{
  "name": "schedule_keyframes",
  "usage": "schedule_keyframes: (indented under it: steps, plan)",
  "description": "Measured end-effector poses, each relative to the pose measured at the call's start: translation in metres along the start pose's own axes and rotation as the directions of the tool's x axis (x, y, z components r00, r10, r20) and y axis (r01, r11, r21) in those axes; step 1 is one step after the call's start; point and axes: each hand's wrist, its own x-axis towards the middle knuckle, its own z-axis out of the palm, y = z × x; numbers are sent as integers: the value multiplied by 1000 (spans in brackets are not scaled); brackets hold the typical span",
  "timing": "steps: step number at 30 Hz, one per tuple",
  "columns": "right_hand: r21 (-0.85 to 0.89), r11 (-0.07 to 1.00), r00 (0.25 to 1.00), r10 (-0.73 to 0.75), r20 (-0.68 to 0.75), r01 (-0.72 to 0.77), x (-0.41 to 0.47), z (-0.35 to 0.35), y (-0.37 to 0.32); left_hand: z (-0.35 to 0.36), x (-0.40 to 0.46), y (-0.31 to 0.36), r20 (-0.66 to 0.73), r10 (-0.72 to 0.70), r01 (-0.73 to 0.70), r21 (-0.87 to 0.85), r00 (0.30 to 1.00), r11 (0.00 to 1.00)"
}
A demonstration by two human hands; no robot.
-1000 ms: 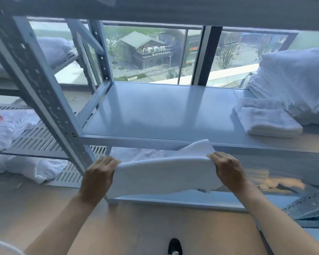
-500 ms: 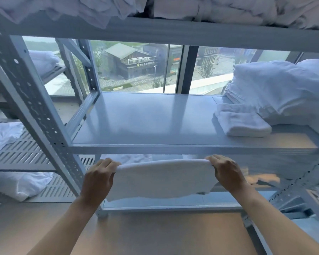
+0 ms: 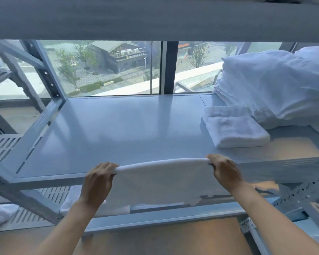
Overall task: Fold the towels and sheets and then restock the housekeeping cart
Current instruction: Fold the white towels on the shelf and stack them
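Middle shelf (image 3: pixel 129 129): bare from its left edge across the centre. Right end taken by a folded towel (image 3: pixel 234 129) and, just behind it, a tall linen stack (image 3: pixel 276 89). Upper shelf beam (image 3: pixel 155 19) limits headroom; slanted upright (image 3: pixel 44 74) bounds the left side.

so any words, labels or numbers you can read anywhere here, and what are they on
Sign on the building outside the window: a yellowish round logo and a row of pale characters, too small and blurred to read.
Held towel, folded towel and linen stack on the shelf: no label or text shows.
Rack frame: only punched holes, no numbers.
Nothing else legible.
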Motion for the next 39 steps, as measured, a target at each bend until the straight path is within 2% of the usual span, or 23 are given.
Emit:
schedule_keyframes:
  steps: [6,9,14,17,20,25,28,32,36,39]
  plan:
    - [5,996,995,-94,30,94,76,25,22,25,50,-10,29,-96,94,59,995,994]
    - [-7,996,995,-87,39,88,109,31,21,28,69,-19,51,-136,132,85,989,988]
    - [-12,994,993,-110,-48,109,167,39,7,30,118,-45,-52,-83,89,121,995,989]
    - [-23,998,992,-54,-116,52,190,40,-7,26,146,-59,-82,-126,138,157,989,978]
    - [-2,998,997,-59,-44,59,187,49,-26,23,157,-57,-67,-151,159,148,986,976]
    - [192,969,961,-193,196,155,143,84,-63,48,121,-16,155,36,-29,-50,987,998]
    - [226,964,951,-196,238,142,120,102,-77,72,85,8,285,90,-65,-97,954,993]
    - [119,990,948,-105,302,72,103,121,-96,88,58,3,467,60,-58,-19,882,998]
    - [91,994,943,-87,321,61,116,130,-120,81,69,-31,529,69,-90,14,846,996]
    - [94,995,950,-60,306,32,123,133,-141,72,79,-41,562,16,-79,87,827,993]
